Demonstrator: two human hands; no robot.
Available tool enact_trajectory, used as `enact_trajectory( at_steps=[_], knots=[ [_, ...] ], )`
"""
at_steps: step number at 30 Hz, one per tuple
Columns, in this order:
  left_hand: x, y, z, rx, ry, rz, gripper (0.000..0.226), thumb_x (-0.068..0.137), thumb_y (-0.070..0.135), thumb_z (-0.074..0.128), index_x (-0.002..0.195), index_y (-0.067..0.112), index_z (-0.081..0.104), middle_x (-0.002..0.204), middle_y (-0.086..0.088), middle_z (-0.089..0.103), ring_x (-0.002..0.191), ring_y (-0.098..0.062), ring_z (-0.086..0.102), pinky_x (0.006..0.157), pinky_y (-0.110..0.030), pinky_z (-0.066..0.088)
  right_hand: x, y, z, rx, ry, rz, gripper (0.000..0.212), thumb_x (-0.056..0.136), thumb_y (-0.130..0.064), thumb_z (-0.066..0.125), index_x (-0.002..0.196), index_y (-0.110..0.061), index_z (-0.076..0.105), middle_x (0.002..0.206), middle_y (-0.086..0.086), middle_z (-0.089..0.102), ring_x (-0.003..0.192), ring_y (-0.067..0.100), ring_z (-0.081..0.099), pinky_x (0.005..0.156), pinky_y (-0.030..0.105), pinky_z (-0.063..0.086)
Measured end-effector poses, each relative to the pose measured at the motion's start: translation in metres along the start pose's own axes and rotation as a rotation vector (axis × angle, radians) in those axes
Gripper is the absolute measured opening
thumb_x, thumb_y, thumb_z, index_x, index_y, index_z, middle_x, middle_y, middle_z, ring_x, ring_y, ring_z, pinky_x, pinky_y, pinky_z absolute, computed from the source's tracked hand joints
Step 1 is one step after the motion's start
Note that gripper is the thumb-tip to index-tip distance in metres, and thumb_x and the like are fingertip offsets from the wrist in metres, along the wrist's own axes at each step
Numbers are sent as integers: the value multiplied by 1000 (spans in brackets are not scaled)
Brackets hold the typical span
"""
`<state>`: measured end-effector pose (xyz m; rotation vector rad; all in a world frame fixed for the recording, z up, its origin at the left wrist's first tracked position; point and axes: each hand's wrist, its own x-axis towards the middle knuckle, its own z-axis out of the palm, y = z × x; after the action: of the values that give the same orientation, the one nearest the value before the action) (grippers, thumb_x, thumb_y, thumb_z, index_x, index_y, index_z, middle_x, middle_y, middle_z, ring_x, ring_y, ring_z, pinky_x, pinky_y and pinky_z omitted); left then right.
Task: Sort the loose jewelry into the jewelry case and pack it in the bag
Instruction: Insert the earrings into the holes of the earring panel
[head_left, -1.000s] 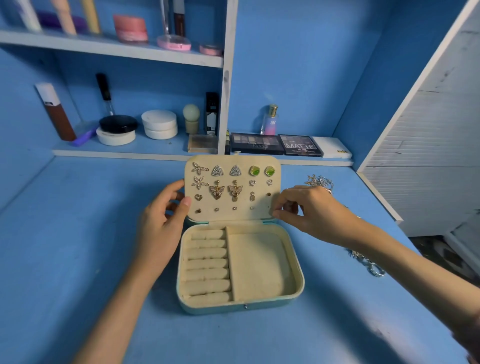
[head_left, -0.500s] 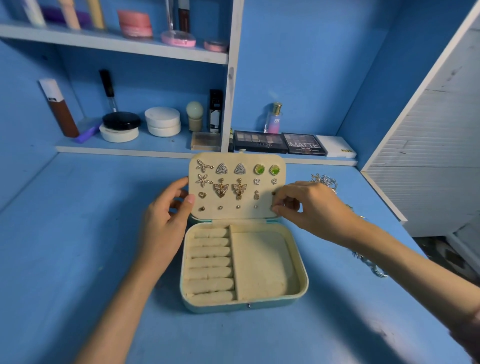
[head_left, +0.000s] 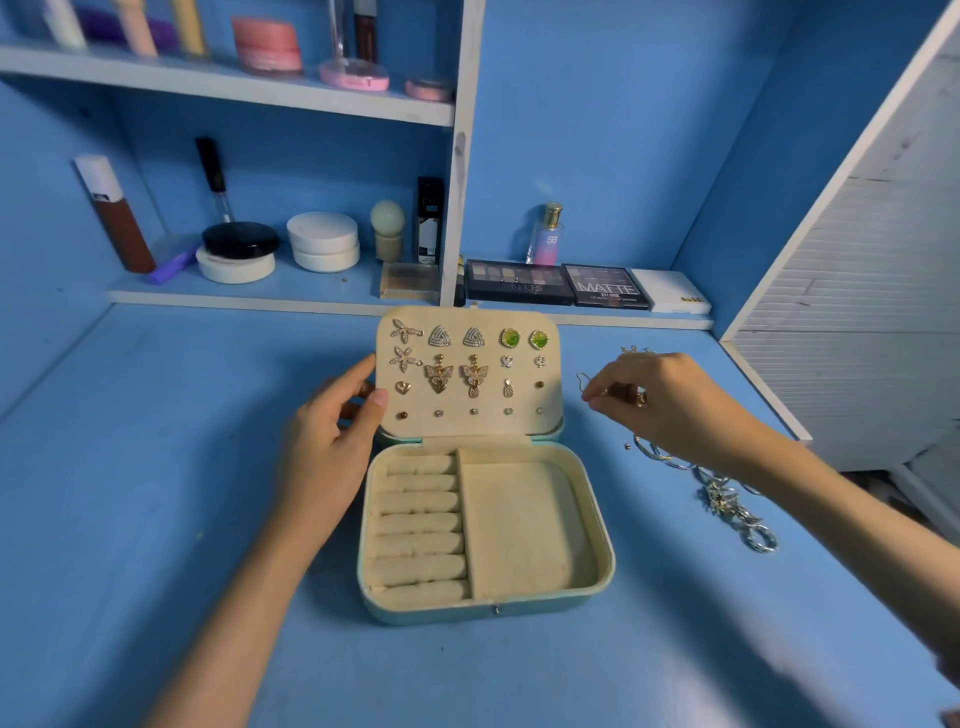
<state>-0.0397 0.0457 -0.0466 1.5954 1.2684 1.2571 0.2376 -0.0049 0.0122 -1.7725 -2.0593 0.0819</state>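
A teal jewelry case (head_left: 597, 582) lies open in the middle of the blue table, with cream ring rolls on the left and a bare cream tray on the right. Its raised lid (head_left: 548, 431) carries several earrings in rows. My left hand (head_left: 332, 441) holds the lid's left edge, thumb on the front face. My right hand (head_left: 660, 400) hovers right of the lid with curled fingers and pinches a thin hooked earring (head_left: 584, 382). Loose silver jewelry (head_left: 727, 504) lies on the table under and beyond my right wrist.
A low shelf behind the case holds eyeshadow palettes (head_left: 519, 283), a perfume bottle (head_left: 548, 236), round compacts (head_left: 324, 241) and a foundation bottle (head_left: 111, 213). An upper shelf carries more cosmetics. A white slatted panel (head_left: 857, 291) bounds the table on the right.
My right hand has drawn away from the lid's right edge to the right, above the loose jewelry, and now pinches a hooked earring. My left hand stays on the lid.
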Motion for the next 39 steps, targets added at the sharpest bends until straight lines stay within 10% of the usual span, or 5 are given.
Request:
enact_trajectory(
  at_steps=[25, 29, 39],
  knots=[
    [0, -1, -1, -8, -23, 6, 36, 96, 14, 54, 124, 37, 53, 102, 9, 64, 86, -4, 57, 79, -36, 49, -16, 24, -6, -195, -324, 48, 9, 82, -21, 64, 83, -30, 66, 76, -23, 52, 74, 4, 50, 67, 22, 43],
    [-1, 0, -1, -17, -25, 9, 36, 96, 14, 54, 119, 42, 53, 100, 11, 63, 84, -3, 57, 77, -35, 49, -7, 14, -5, -84, -209, 50, 8, 79, -13, 63, 76, -21, 63, 73, -9, 61, 68, 15, 56, 67, 33, 50],
    [-2, -2, -2, -21, -13, 5, 35, 95, 15, 55, 122, 37, 57, 98, 13, 63, 81, -3, 56, 76, -33, 47, 45, -49, -9, 260, 165, -156, 12, 74, -14, 56, 75, -7, 66, 75, 0, 66, 75, 12, 52, 64, 8, 35]
  ],
)
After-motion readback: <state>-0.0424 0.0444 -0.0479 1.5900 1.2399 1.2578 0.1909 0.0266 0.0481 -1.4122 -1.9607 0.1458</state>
